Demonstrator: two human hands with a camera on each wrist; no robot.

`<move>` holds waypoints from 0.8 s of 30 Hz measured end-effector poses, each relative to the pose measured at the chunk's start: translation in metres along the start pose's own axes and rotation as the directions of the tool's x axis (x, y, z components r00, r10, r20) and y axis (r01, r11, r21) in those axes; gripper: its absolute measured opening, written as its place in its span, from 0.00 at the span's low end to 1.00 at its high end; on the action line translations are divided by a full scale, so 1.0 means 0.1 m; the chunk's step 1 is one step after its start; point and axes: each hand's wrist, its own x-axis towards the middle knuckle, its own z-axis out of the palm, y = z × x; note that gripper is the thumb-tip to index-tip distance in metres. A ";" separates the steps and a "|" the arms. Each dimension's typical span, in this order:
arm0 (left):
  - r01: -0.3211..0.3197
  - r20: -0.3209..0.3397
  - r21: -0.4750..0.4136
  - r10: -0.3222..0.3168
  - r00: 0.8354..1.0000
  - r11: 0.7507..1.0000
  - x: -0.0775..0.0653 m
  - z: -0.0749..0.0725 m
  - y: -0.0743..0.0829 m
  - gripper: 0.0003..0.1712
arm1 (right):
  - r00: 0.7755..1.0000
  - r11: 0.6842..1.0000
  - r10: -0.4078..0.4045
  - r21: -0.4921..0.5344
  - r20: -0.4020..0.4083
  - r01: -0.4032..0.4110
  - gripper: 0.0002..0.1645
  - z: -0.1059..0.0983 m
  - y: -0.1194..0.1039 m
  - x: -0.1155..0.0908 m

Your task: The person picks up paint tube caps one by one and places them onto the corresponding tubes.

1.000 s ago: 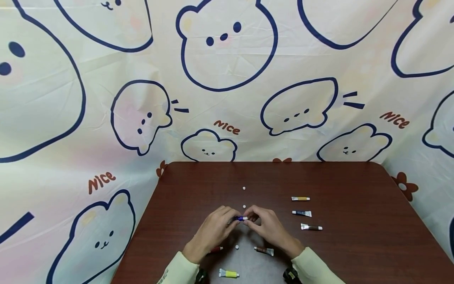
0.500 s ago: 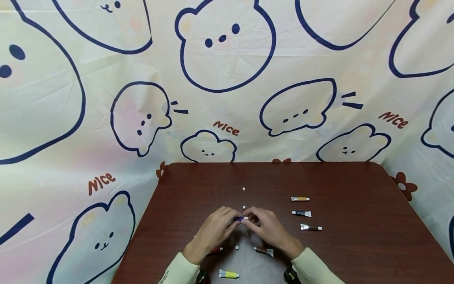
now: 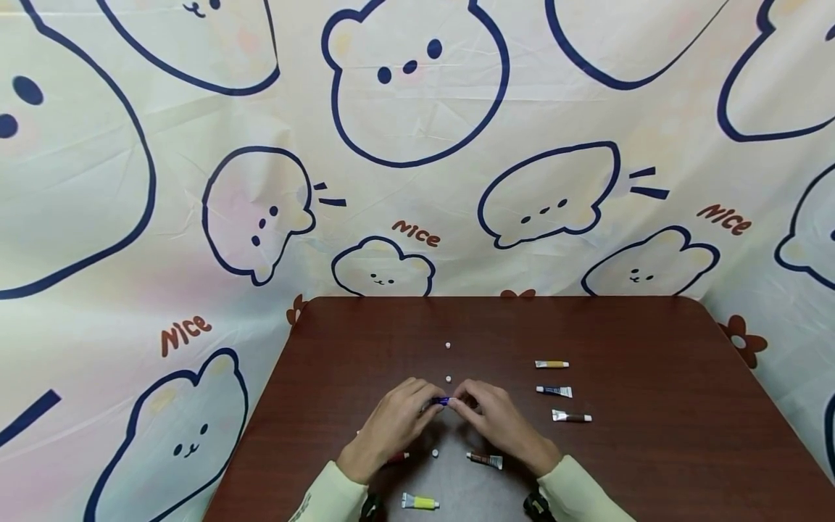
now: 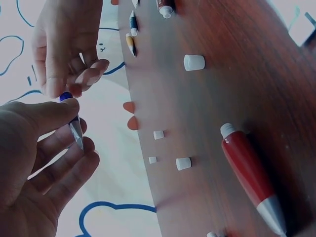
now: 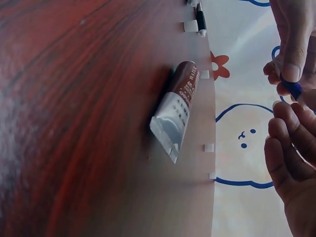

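Observation:
In the head view, my left hand (image 3: 394, 413) grips a small blue-purple paint tube (image 3: 440, 401) by its silvery crimped end. The fingertips of my right hand (image 3: 499, 420) pinch the tube's other end, covering it. Both hands meet over the middle of the table. The left wrist view shows the tube (image 4: 75, 127) slanting between the left thumb and fingers. Under the left wrist lies a red paint tube (image 4: 249, 170) with a white tip. Near the right wrist a brown paint tube (image 5: 178, 106) rests on the table.
Several loose white caps lie about, one cap (image 3: 448, 345) toward the back and another cap (image 3: 435, 453) between the forearms. A yellow tube (image 3: 420, 502) lies at the front. To the right are an ochre tube (image 3: 551, 364), a navy tube (image 3: 554, 391) and a dark brown tube (image 3: 571, 417).
The white end of the blue-purple tube, visible earlier, is now covered by my right fingertips, which have shifted slightly. My left hand keeps its grip, almost unmoved.

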 end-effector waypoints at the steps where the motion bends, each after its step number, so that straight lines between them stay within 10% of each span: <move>1: -0.002 0.001 -0.001 0.002 1.000 1.000 0.00 0.00 0.00 0.09 | 1.000 1.000 0.007 -0.004 0.001 -0.007 0.04 0.00 -0.01 0.00; 24: 0.022 0.075 0.008 -0.022 0.997 1.000 0.02 -0.05 0.05 0.09 | 0.999 1.000 0.028 -0.012 0.039 -0.028 0.05 -0.01 -0.01 -0.05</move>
